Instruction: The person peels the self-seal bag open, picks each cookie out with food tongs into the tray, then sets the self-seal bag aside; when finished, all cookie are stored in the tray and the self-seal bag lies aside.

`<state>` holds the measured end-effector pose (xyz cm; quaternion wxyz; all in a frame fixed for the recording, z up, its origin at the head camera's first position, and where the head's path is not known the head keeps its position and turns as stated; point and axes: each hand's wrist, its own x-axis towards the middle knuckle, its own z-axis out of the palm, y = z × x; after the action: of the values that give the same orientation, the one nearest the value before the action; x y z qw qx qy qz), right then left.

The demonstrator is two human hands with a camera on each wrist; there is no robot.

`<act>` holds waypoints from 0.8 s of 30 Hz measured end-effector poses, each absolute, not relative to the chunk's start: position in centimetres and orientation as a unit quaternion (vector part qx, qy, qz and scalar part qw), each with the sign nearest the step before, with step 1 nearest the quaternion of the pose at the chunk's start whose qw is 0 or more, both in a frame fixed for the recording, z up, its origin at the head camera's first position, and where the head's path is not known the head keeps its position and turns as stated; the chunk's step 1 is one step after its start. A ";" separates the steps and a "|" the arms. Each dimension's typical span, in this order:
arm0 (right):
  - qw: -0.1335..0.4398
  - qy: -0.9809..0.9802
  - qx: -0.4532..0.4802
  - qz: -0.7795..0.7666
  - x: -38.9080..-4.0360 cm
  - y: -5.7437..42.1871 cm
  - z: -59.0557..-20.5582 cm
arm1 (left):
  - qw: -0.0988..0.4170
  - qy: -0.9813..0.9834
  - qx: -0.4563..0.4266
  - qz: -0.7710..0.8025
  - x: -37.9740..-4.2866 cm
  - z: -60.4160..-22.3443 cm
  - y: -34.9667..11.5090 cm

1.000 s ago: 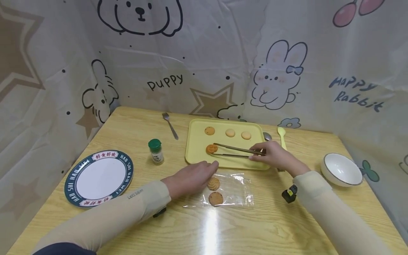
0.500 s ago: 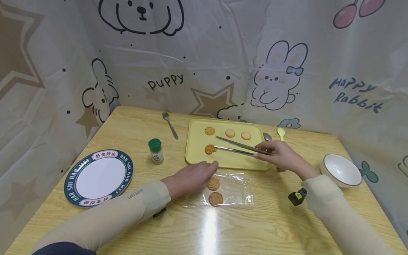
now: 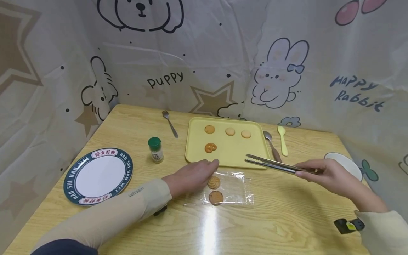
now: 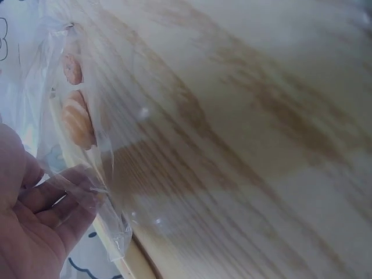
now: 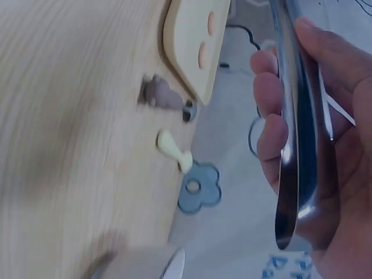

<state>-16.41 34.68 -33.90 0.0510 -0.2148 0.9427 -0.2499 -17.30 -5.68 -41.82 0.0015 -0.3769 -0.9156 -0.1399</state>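
Observation:
My right hand (image 3: pixel 328 173) grips a pair of metal tongs (image 3: pixel 271 163), whose tips are close together with nothing between them, right of the yellow tray (image 3: pixel 239 156). A pretzel-shaped cookie (image 3: pixel 210 147) lies in the tray's front left, with a round speckled cookie (image 3: pixel 209 129) and two pale round cookies (image 3: pixel 230 131) behind it. My left hand (image 3: pixel 194 176) holds the left end of a clear plastic bag (image 3: pixel 234 187) between thumb and fingers, as the left wrist view shows. Inside the bag are a swirled cookie (image 3: pixel 214 182) and a round speckled cookie (image 3: pixel 216 198).
A blue-rimmed plate (image 3: pixel 125 173) and a green-capped shaker (image 3: pixel 156 150) stand to the left. A fork (image 3: pixel 170 124) lies behind the shaker. Right of the tray lie a brown-handled spoon (image 3: pixel 272 147) and a yellow spoon (image 3: pixel 282 140). Behind my right hand is a white bowl (image 3: pixel 345 163).
The tongs have released the pretzel-shaped cookie onto the tray. My right hand has drawn them back to the right and their tips have come together. My left hand stays on the plastic bag.

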 end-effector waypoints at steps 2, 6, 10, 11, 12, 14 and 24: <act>0.044 0.943 -0.221 -0.247 -15.4 35.7 -33.9 | 0.003 -0.915 -0.379 -0.139 -17.3 -41.8 -5.6; 0.050 0.936 -0.235 -0.259 -14.0 37.1 -34.2 | -0.006 -0.917 -0.376 -0.136 -17.3 -41.6 -5.6; 0.076 0.926 -0.253 -0.268 -13.4 37.2 -34.8 | -0.017 -0.920 -0.367 -0.134 -17.2 -41.4 -5.7; 0.080 0.925 -0.259 -0.266 -13.4 37.0 -35.0 | -0.017 -0.921 -0.366 -0.134 -17.2 -41.4 -5.8; 0.081 0.925 -0.261 -0.264 -13.3 36.8 -35.3 | -0.017 -0.921 -0.366 -0.136 -17.2 -41.4 -5.8; 0.081 0.926 -0.264 -0.257 -13.2 36.2 -35.8 | -0.015 -0.920 -0.367 -0.137 -17.2 -41.4 -5.8; 0.070 0.927 -0.279 -0.243 -14.1 32.4 -38.2 | -0.019 -0.920 -0.367 -0.134 -17.5 -41.5 -5.6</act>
<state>-14.15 32.43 -38.24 0.0700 -0.2786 0.9266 -0.2428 -17.45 -5.62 -41.50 -0.0194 -0.3665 -0.9205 -0.1342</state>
